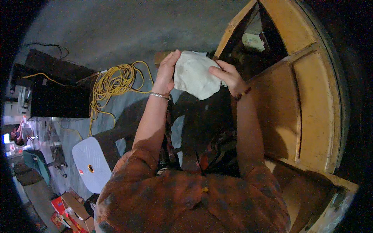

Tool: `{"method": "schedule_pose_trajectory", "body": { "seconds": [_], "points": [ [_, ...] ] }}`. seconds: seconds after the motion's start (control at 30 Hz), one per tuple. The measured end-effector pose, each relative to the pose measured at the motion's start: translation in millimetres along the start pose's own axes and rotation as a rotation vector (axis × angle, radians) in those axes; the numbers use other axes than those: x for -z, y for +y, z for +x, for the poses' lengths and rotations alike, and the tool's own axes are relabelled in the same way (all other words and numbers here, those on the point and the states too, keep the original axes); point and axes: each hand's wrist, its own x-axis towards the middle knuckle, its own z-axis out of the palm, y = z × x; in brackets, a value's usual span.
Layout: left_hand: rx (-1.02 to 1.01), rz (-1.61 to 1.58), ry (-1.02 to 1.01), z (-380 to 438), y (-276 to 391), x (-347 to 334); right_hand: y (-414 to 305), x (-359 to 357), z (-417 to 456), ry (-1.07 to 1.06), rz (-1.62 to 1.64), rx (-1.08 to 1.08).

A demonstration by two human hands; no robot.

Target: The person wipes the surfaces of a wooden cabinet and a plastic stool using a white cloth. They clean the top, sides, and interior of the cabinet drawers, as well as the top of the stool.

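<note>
A folded white cloth [196,75] is stretched between my two hands, in front of my body, with faint grey smudges on its upper side. My left hand [167,70] grips its left edge, thumb along the side. On the right edge, my right hand [228,74] pinches the cloth, the thumb lying on top. Behind the cloth a small brown object [161,56] partly shows; the rest of it is hidden. Just beyond my right hand stands a yellow wooden cabinet [316,102], with a dark opening at its far end.
Inside the cabinet's opening sits a small pale box [253,42]. A coiled yellow cable [112,83] lies on the floor at left, beside a black box-like unit [61,97]. Nearer are a white stool-like seat [91,164] and an open cardboard box [75,205]. A person [18,135] appears far left.
</note>
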Motion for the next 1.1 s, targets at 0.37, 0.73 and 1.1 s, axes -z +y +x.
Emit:
{"method": "schedule_pose_trajectory", "body": {
  "seconds": [0.37, 0.73, 1.1],
  "points": [
    [0.090, -0.276, 0.042, -42, 18, 8, -5, -59, -2, 0.006, 0.038, 0.316],
    [-0.257, 2.030, -0.220, -19, 81, 74, 8, -65, 20, 0.222, -0.458, 0.316],
    [-0.117, 0.588, 0.005, -24, 161, 10, -7, -60, 19, 0.234, -0.419, 0.413]
  ]
}}
